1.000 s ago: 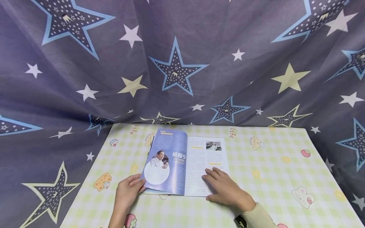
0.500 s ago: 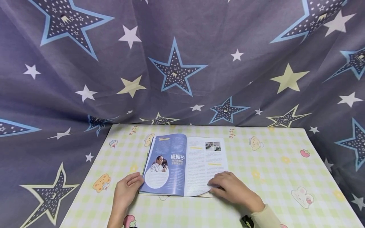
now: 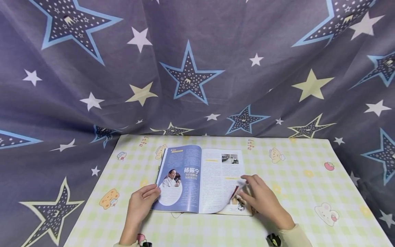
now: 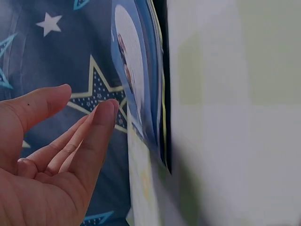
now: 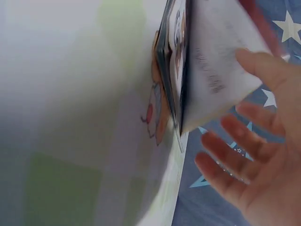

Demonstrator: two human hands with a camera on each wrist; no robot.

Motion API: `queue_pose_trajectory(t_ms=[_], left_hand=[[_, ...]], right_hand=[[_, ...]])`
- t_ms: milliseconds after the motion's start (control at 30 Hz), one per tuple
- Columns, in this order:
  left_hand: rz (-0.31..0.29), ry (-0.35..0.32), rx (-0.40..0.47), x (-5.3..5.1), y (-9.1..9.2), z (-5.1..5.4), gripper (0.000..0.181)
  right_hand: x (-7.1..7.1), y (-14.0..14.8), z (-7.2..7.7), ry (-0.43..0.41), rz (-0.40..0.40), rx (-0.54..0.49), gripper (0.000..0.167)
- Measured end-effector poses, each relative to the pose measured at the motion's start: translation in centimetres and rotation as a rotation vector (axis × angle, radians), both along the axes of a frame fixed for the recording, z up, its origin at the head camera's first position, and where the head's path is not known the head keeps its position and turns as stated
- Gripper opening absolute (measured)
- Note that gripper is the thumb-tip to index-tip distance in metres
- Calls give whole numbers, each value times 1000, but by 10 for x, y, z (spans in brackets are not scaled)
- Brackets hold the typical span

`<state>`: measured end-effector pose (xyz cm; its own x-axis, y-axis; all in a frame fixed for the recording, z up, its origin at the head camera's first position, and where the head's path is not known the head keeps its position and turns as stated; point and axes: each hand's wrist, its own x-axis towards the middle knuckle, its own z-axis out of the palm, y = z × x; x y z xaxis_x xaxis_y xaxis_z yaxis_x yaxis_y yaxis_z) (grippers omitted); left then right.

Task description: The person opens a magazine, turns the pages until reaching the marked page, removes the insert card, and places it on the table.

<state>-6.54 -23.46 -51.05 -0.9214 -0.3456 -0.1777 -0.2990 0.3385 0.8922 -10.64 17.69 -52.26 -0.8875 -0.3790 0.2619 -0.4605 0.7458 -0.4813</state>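
Note:
An open magazine (image 3: 191, 195) lies on the table, a blue page with a round portrait on its left side and white text pages on its right. My right hand (image 3: 265, 199) pinches the lower right corner of a white page (image 3: 213, 192), which curls up and bares part of a page with pictures (image 3: 232, 207). In the right wrist view that raised page (image 5: 218, 61) passes by the thumb, while the other fingers are spread. At the magazine's lower left edge is my left hand (image 3: 142, 202). The left wrist view shows its thumb and forefinger apart, nothing between them.
A green-and-white checked tablecloth (image 3: 296, 206) with cartoon prints covers the table. Behind it and at both sides hangs a dark curtain (image 3: 247, 85) with stars. Dark wrist devices (image 3: 273, 239) sit near the sleeves.
My right hand has gone from lying flat on the right page to lifting its lower corner. The blue left page has settled lower, and the left hand's fingers have loosened from its edge.

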Motion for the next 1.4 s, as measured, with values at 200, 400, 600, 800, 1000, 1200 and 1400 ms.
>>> queue_pose_trajectory(t_ms=[200,400,600,800,1000,1200,1400], left_hand=[[-79,48,31,-11,17,0,37],[-152,95,83,-24,42,1,37],[-271,142,231,-30,66,2,41],[-406,121,421,-36,89,3,47],[-459,156,261,-38,103,1,42],[-389,157,200,-38,96,-2,35],[-239,138,169,-32,71,-5,30]], right_hand=[[-4,-9,3,36,-11,-61,57],[-5,-25,6,33,97,-145,76],[-5,-40,7,-46,268,-229,67],[-5,-55,8,-78,291,-178,60],[-3,-62,11,-126,309,-159,56],[-2,-62,10,-157,277,-111,60],[-3,-57,4,-231,286,17,70]])
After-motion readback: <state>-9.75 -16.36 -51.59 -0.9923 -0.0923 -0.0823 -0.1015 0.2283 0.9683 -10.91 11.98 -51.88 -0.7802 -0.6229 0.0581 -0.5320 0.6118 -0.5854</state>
